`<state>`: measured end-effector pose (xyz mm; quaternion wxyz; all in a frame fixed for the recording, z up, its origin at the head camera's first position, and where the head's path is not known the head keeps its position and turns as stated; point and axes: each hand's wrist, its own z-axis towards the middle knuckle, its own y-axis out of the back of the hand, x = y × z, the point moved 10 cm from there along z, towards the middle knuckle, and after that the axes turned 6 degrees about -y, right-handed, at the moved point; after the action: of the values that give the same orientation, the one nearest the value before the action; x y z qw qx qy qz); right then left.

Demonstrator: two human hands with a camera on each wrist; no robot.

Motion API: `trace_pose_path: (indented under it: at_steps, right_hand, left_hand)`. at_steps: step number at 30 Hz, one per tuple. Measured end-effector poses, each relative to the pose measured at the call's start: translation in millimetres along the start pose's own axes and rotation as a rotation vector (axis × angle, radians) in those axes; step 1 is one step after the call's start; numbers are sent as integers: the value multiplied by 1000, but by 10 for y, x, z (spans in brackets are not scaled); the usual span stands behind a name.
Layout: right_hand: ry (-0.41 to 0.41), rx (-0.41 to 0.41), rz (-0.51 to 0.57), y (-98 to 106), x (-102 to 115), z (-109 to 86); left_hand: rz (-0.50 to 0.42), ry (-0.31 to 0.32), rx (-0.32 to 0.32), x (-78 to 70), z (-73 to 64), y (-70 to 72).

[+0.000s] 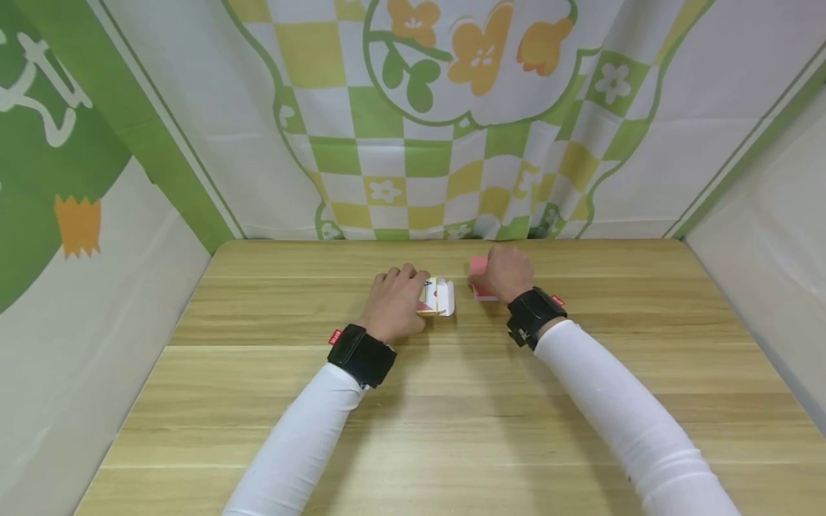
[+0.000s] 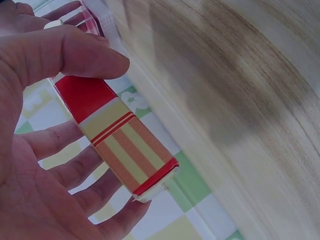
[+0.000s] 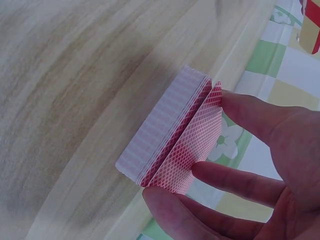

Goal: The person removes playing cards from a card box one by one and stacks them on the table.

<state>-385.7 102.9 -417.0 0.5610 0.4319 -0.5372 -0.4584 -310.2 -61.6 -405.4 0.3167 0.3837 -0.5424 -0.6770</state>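
My left hand grips a playing card box, thumb on one side and fingers on the other. The box's flap end stands open toward the right. In the left wrist view the narrow red and striped side of the box shows. To the right, my right hand holds a deck of red-backed playing cards by its edges on the table. In the right wrist view, part of the deck at the back side stands slightly apart from the rest, between thumb and fingers.
Both hands are near the back of the wooden table. Just behind its far edge hangs a green and yellow checked curtain. Fabric walls stand on the left and right.
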Motion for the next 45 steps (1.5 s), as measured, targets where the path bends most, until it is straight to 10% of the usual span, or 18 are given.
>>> trace_pose_path:
  at_steps: [45]
  right_hand:
    - [-44,62,-55,-104,-24,8]
  left_hand:
    - [-8,13,10,0,-39,5]
